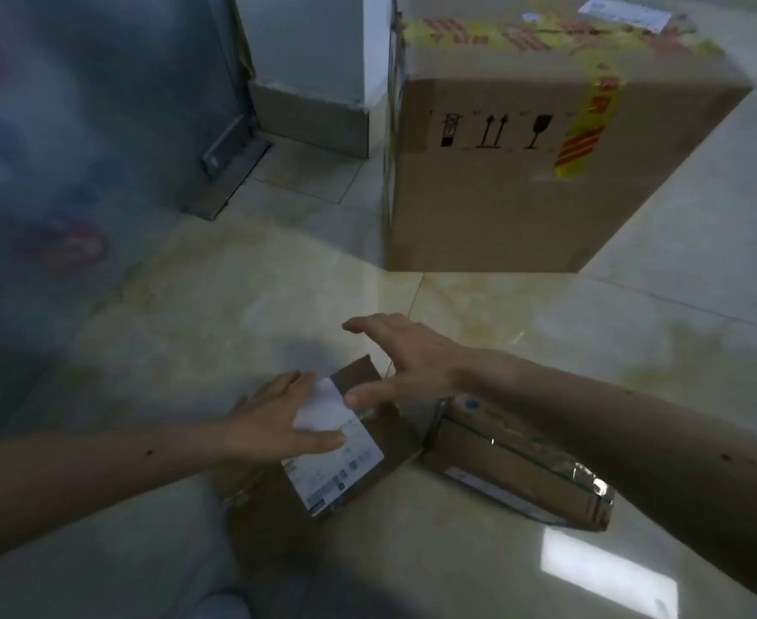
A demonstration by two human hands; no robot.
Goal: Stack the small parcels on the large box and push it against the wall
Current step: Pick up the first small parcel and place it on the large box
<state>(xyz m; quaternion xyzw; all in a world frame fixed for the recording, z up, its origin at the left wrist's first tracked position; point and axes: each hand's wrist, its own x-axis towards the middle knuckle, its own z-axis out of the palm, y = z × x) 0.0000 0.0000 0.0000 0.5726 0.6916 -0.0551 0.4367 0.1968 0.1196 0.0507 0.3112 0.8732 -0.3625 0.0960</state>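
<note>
A large cardboard box [524, 140] with yellow-and-red tape and handling symbols stands on the floor at the upper right, beside a wall corner. Two small brown parcels lie on the floor near me. The left parcel [336, 466] carries a white shipping label. My left hand [278, 417] rests flat on its left side, fingers partly over the label. My right hand [403, 359] hovers just above its far end with fingers spread, holding nothing. The second parcel [519, 466], wrapped in clear tape, lies to the right, under my right forearm.
A white wall corner with a grey skirting [314, 113] stands left of the large box. A dark metal door [99, 127] with a floor bracket fills the left. The floor is glossy pale tile [636, 328], with a bright reflection at lower right.
</note>
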